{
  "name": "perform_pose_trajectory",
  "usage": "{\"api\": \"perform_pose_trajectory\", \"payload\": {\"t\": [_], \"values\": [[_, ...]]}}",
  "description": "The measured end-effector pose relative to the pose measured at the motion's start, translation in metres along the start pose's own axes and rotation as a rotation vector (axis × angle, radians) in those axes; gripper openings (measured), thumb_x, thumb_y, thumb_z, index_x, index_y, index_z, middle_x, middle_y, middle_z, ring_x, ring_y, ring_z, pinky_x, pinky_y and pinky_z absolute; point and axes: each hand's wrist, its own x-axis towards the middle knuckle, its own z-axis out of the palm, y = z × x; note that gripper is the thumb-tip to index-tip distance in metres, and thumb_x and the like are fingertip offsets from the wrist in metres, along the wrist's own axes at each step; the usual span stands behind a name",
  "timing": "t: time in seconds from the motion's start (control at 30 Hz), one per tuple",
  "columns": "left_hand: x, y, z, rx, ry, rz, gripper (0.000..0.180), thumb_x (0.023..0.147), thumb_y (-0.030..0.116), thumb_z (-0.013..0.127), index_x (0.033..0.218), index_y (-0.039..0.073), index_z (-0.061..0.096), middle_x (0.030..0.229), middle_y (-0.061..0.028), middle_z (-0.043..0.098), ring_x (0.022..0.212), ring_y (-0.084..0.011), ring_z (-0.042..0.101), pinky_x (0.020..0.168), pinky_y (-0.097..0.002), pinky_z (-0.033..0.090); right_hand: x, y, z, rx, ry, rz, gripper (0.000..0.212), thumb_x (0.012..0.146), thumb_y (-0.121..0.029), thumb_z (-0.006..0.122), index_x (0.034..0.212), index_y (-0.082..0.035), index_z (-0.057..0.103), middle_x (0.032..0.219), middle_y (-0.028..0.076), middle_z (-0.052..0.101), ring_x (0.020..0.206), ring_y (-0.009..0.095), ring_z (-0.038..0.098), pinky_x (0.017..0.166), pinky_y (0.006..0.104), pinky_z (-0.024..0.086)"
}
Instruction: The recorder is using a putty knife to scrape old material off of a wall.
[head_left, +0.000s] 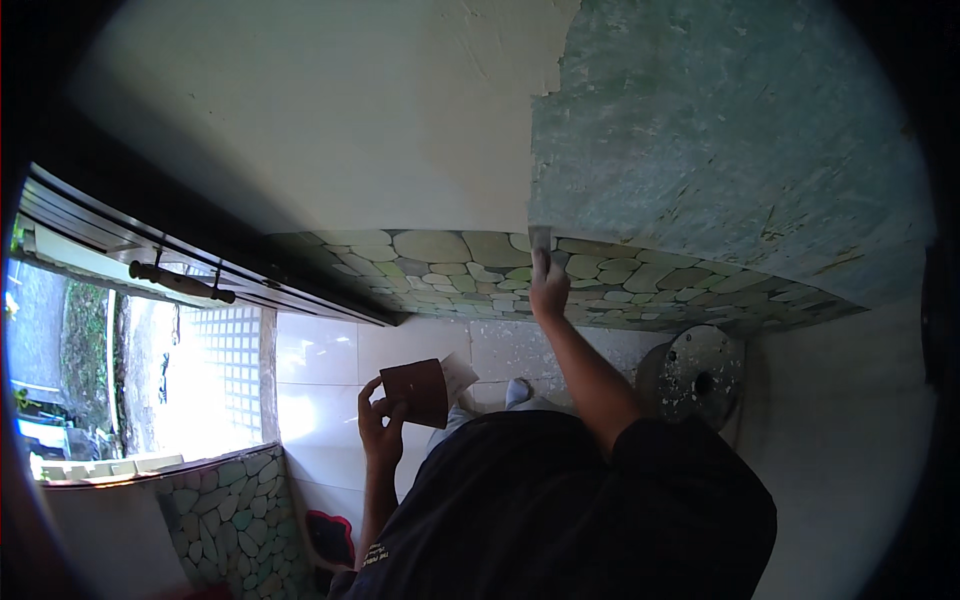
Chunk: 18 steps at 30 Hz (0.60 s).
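Observation:
On the lower left, my left hand pinches a bent reddish-brown sheet that looks like sandpaper. A pale, printed-looking flap sticks out behind it. My right arm reaches forward to the wall, and my right hand is closed around a putty knife. Its flat blade lies at the wall, by the top edge of the pebble-stone band. Right there, the cream covering meets the blue-green patch along a vertical edge. The knife's handle is mostly hidden in my fist.
A paint-spattered drum-like stool stands at the right by the wall. To the left is a dark door with a turned handle, beside a bright opening. Whitish specks lie on the tiled floor. A red-rimmed dark object sits lower left.

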Motion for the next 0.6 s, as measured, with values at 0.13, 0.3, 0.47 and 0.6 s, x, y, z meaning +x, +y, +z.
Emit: {"api": "perform_pose_trajectory", "payload": {"t": [0.13,0.3,0.47,0.6], "values": [[0.004,-0.016,-0.012,0.026,0.018,0.034,0.054,0.079,-0.002,0.062,0.129,0.003,0.041,0.08,-0.0082,0.067,0.074,-0.0096,0.06,0.076,-0.0273,0.045,-0.003,-0.022,0.002,0.069,0.033,-0.068,0.055,0.091,-0.048,0.05,0.075,0.002,0.066,0.066,0.026,0.058,0.065,0.043,0.059,0.054,0.0455,0.043],[0.008,-0.01,-0.015,0.013,0.01,0.043,0.045,0.079,-0.001,0.063,0.122,0.0,0.049,0.092,-0.0073,0.064,0.073,-0.0094,0.058,0.075,-0.0261,0.045,-0.023,0.008,0.002,0.004,-0.005,-0.042,0.058,0.091,-0.049,0.049,0.071,0.002,0.064,0.062,0.025,0.057,0.063,0.043,0.06,0.054,0.0461,0.043],[0.005,-0.009,-0.016,-0.068,0.031,-0.035,0.022,0.079,0.0,0.064,0.101,-0.003,0.062,0.12,-0.0072,0.053,0.074,-0.0103,0.058,0.074,-0.0266,0.045,0.003,-0.014,0.011,0.099,0.034,-0.052,0.06,0.09,-0.051,0.05,0.068,0.002,0.063,0.06,0.026,0.056,0.062,0.043,0.059,0.053,0.0467,0.042],[0.007,-0.02,-0.013,0.012,0.023,0.026,0.024,0.079,0.0,0.064,0.102,-0.004,0.061,0.121,-0.0085,0.052,0.076,-0.0112,0.059,0.075,-0.0278,0.046,-0.005,0.012,0.023,0.124,-0.027,-0.015,0.057,0.09,-0.05,0.051,0.06,-0.001,0.056,0.051,0.017,0.052,0.049,0.033,0.055,0.047,0.0412,0.04]]}}
